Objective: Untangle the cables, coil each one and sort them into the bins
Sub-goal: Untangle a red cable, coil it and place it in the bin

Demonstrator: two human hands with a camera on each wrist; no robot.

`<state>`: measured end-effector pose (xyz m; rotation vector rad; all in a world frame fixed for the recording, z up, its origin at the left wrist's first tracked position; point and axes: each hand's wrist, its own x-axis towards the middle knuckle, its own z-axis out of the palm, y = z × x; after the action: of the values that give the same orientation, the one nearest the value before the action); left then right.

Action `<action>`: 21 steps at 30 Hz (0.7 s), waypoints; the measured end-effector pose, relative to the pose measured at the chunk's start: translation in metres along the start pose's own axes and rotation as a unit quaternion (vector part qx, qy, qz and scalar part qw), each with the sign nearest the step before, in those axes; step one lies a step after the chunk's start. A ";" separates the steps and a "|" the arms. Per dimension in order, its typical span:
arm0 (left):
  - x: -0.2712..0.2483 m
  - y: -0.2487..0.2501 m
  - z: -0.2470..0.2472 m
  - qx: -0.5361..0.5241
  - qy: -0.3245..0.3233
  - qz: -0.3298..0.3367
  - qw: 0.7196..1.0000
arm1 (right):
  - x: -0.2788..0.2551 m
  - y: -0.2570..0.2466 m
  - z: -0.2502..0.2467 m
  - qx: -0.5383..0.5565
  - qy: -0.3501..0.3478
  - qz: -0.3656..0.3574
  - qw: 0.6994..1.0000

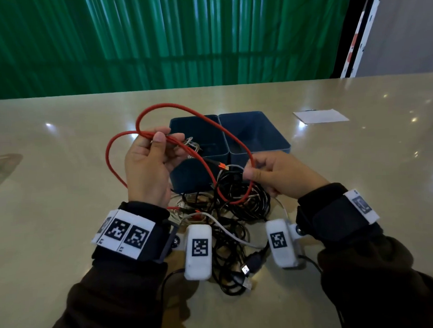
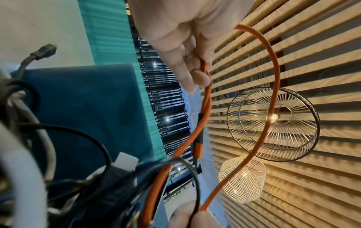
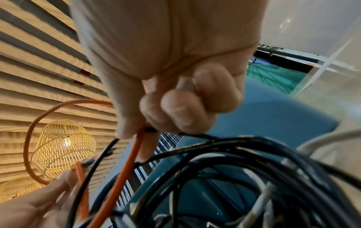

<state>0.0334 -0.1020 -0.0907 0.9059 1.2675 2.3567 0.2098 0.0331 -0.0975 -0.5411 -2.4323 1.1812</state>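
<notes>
1. Head view is showing the left hand point(image 1: 147, 166) raised above the tabletop point(image 1: 64, 184), its thumb and fingers pinching several gathered strands of the red cable point(image 1: 181, 106), whose loops are arching up and out to the left of that grip.
2. Right hand point(image 1: 279, 176) is pinching the same red cable lower on its run, just in front of the two blue bins point(image 1: 278, 142); its fingers are curled in around the strand.
3. Red cable is hanging between the two hands and dipping into the tangle of black and white cables point(image 1: 232, 212) lying on the tabletop between the wrists, in front of the bins.
4. Orange-tipped connector point(image 1: 221, 166) of the red cable is dangling between the hands, over the front wall of the left bin.
5. Left bin is holding a small bundle of pale cable point(image 1: 192, 145); the right bin's inside is looking dark and I cannot tell its contents.
6. Left wrist view is showing the fingers point(image 2: 187, 77) closing on the doubled orange-red strands.
7. Right wrist view is showing the curled fingers point(image 3: 175, 111) holding the red strand together with a black one point(image 3: 109, 146).
8. White sheet of paper point(image 1: 320, 116) is lying on the tabletop, well to the right of the bins.
</notes>
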 end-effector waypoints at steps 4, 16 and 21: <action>0.002 0.001 -0.004 -0.012 0.016 -0.001 1.000 | 0.002 0.005 0.000 -0.012 0.042 -0.001 0.999; 0.002 -0.008 -0.006 0.198 -0.026 -0.008 0.980 | 0.007 0.008 -0.001 0.281 0.225 -0.054 0.931; 0.003 -0.008 -0.011 0.251 -0.094 -0.080 0.960 | 0.008 0.006 -0.004 0.454 0.205 -0.064 0.865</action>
<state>0.0241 -0.1029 -0.1005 1.0904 1.8159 1.8012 0.2060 0.0434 -0.0982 -0.2728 -1.3100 1.7375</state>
